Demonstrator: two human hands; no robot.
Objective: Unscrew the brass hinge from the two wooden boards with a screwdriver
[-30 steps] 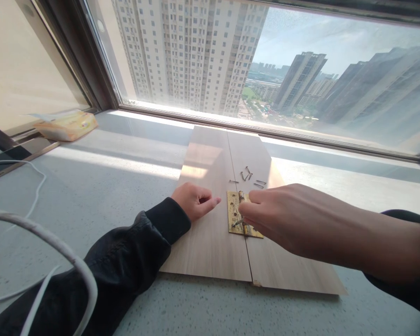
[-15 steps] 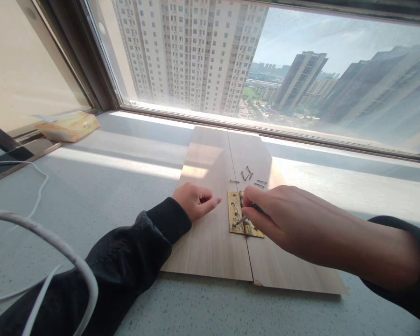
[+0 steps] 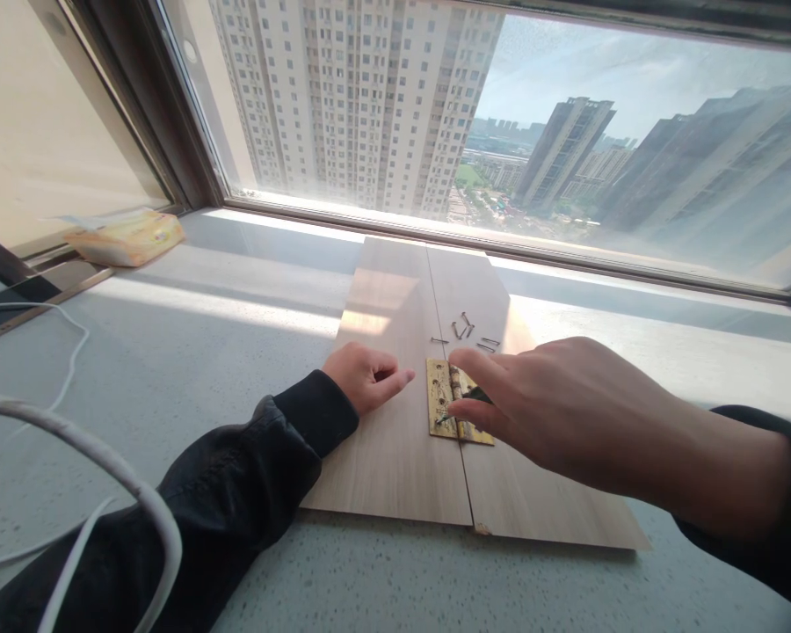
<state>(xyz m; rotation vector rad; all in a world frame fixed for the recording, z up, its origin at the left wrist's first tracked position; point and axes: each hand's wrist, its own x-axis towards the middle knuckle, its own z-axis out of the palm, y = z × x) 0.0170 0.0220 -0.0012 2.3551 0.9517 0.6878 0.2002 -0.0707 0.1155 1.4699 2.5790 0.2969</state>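
Note:
My left hand rests on the left wooden board, fingers curled into a loose fist with the thumb out; nothing shows in it. A worn brass hinge lies across the seam between this board and the right wooden board. Over the hinge's right leaf, my right hand grips what looks like a slim screwdriver with a dark handle. Its thin tip touches the left leaf at the hole nearest me. Several screws lie loose on the boards just beyond the hinge.
The boards lie on a speckled pale countertop below a window. A yellow soft packet sits at the back left, beside a dark flat device. White cables loop in at the left, one close to the camera.
My right hand has turned slightly at the wrist, the tool's tip staying at the same hinge hole. My left hand, hinge and screws keep their places; the view shifts very slightly.

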